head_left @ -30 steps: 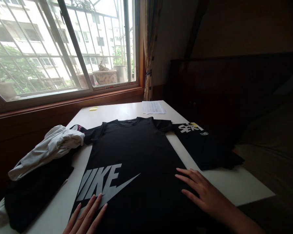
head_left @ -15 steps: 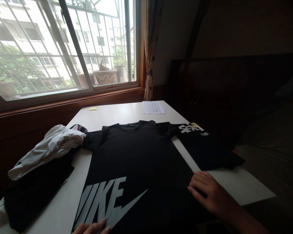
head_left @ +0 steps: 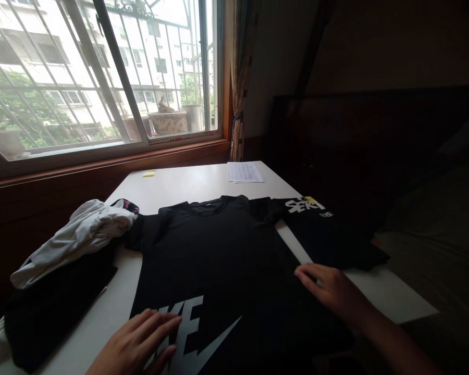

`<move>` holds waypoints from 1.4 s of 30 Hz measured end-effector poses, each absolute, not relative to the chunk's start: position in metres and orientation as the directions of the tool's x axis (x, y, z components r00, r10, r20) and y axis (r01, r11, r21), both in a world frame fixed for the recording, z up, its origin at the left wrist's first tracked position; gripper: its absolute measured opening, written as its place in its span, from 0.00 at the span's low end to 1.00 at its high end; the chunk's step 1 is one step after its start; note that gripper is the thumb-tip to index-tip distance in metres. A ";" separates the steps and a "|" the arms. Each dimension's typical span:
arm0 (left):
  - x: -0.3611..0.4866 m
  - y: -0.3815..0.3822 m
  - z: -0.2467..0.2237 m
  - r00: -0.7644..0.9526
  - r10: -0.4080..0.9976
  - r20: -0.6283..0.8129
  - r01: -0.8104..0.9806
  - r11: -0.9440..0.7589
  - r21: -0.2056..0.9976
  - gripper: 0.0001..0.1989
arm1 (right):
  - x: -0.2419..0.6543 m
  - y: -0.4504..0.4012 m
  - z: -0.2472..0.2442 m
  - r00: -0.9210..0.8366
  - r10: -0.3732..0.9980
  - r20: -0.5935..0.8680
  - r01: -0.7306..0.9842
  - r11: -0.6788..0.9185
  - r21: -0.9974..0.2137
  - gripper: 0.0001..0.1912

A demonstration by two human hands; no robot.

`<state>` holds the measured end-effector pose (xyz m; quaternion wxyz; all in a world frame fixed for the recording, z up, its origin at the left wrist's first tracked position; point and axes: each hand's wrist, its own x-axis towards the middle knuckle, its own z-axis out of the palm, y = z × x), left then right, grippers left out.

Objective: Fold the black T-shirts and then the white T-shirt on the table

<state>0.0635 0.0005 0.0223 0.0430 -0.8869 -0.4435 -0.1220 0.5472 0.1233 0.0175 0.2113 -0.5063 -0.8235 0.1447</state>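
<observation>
A black T-shirt [head_left: 219, 250] lies spread out, collar toward the window, with large grey lettering and a swoosh low on its front. Over the lettering rests my left hand [head_left: 140, 338], fingers stretched out and slightly apart. On the shirt's right side edge, my right hand [head_left: 324, 284] pinches the fabric between thumb and fingers. Beyond that hand is a folded black garment [head_left: 328, 239] with white and yellow print, partly touching the shirt's right sleeve. The shirt's lower hem is too dark to make out.
The white table [head_left: 172, 182] holds a yellow sticky note pad [head_left: 149, 173] and printed sheets [head_left: 245, 172] at its far end. Heaped at left are a light grey garment [head_left: 74, 234] and a black garment [head_left: 58, 312]. A barred window [head_left: 101, 78] and a curtain [head_left: 239, 83] stand behind.
My left hand has come up and further into view over the lettering. My right hand has shifted slightly up and left along the shirt's edge. The shirt's collar area is a little more rumpled.
</observation>
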 end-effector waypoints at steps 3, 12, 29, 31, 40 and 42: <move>0.070 0.032 0.032 0.541 0.803 0.250 0.827 -0.562 0.019 0.20 | 0.547 0.158 0.019 -0.258 0.927 0.272 0.791 0.364 -0.492 0.17; 0.106 0.120 0.035 0.604 0.752 0.263 0.771 -0.636 0.046 0.19 | 0.547 0.298 0.016 0.083 0.934 0.348 0.839 0.123 -0.530 0.21; 0.135 0.241 -0.020 0.413 0.859 0.303 0.867 -0.472 0.157 0.22 | 0.516 0.355 0.002 0.182 0.790 0.585 0.701 0.313 -0.641 0.16; 0.135 0.239 -0.020 0.413 0.866 0.282 0.872 -0.465 0.150 0.22 | 0.520 0.351 0.007 0.197 0.773 0.603 0.646 0.360 -0.673 0.18; 0.138 0.237 -0.018 0.400 0.880 0.258 0.882 -0.446 0.152 0.23 | 0.539 0.360 -0.013 0.401 0.915 0.045 0.239 -0.058 -0.969 0.38; 0.138 0.237 -0.017 0.400 0.881 0.253 0.883 -0.444 0.149 0.23 | 0.544 0.362 -0.017 0.389 0.921 -0.025 0.219 -0.119 -0.969 0.40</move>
